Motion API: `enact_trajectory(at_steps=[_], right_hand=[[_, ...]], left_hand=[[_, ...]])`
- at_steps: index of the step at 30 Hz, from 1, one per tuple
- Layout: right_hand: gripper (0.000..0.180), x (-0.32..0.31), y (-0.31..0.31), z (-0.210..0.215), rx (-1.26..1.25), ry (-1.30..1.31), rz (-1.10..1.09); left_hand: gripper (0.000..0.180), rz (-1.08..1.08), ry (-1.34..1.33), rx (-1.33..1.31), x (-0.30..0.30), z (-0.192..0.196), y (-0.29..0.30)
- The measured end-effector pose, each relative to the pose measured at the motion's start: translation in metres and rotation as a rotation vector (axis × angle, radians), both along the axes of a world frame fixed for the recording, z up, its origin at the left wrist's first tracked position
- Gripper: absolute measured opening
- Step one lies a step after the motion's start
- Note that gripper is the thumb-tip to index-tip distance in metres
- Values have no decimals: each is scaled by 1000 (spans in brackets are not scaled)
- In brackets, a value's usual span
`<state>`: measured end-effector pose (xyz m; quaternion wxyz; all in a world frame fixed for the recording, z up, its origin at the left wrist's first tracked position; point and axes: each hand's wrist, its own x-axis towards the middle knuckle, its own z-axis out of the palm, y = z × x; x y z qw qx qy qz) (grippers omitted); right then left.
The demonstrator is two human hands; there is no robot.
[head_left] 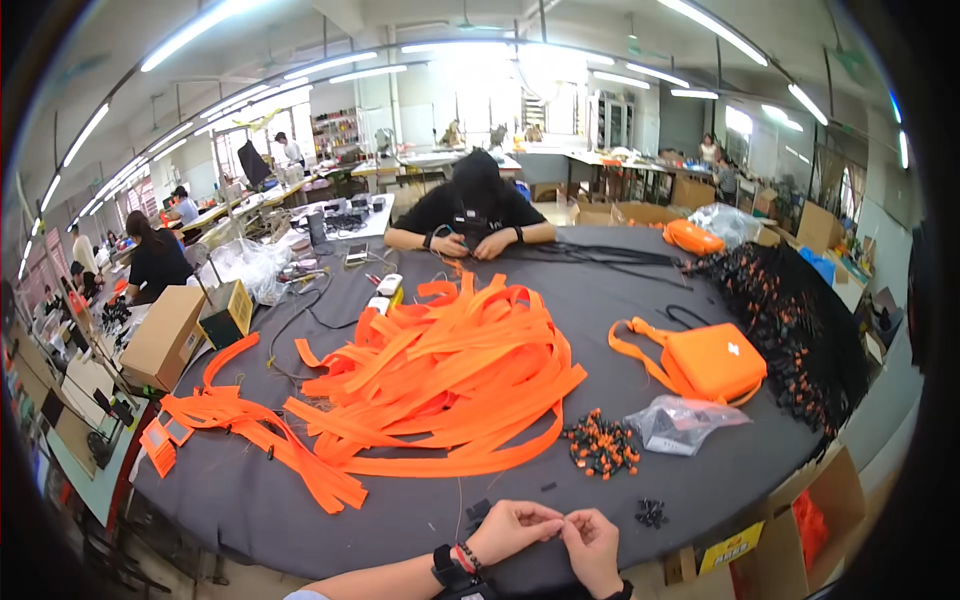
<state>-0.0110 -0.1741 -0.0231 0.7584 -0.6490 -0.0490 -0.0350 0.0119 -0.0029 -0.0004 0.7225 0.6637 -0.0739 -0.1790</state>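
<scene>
My left hand and my right hand meet fingertip to fingertip at the near edge of the grey-covered table. Both are closed in a pinch. Whatever sits between the fingers is too small to make out. Just right of my right hand lies a little heap of small black pieces. Beyond it is a pile of small black and orange pieces. A few flat black pieces lie behind my left hand. A large tangle of flat orange strips covers the middle of the table.
An orange pouch with a white cross and a clear plastic bag lie to the right. A mass of black cords covers the right edge. Across the table sits a person in black. An open carton stands at lower right.
</scene>
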Motion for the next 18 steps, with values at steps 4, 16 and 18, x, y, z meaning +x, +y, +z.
enact_trajectory(at_steps=[4,16,18], right_hand=[[3,-10,0,14,-41,-13,32],[4,-10,-2,17,-90,42,111],[5,-7,-7,13,-107,32,124]], left_hand=[[28,-11,15,53,2,-4,-2],[31,-100,75,-17,5,-6,6],[32,-140,109,-33,8,-4,5]])
